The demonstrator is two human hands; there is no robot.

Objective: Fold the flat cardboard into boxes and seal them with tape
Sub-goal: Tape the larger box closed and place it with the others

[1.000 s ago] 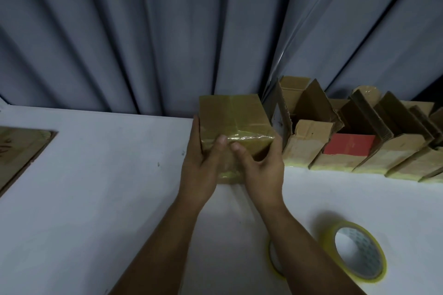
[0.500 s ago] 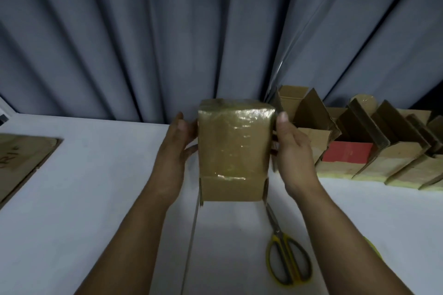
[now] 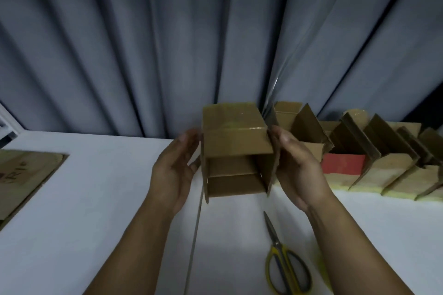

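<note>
A brown cardboard box point(image 3: 236, 142) is held up above the white table point(image 3: 96, 199) between my two hands. Its taped, glossy side faces up and its open end faces me, with the flaps spread and the inside showing. My left hand point(image 3: 176, 170) presses flat against the box's left side, fingers nearly straight. On the right flap and side lies my right hand point(image 3: 298, 167), also with straight fingers. Yellow-handled scissors point(image 3: 285, 268) lie on the table below the box. A sliver of the yellow tape roll point(image 3: 322, 267) peeks out beside my right forearm.
A row of folded boxes point(image 3: 393, 163) with raised flaps stands along the back right, one with a red face point(image 3: 342, 163). Flat cardboard point(image 3: 21, 175) lies at the left edge. Grey curtains point(image 3: 167, 43) hang behind the table.
The box has been lifted and turned from its taped face towards me to its open end towards me. Both hands moved from the front edge to the sides.
</note>
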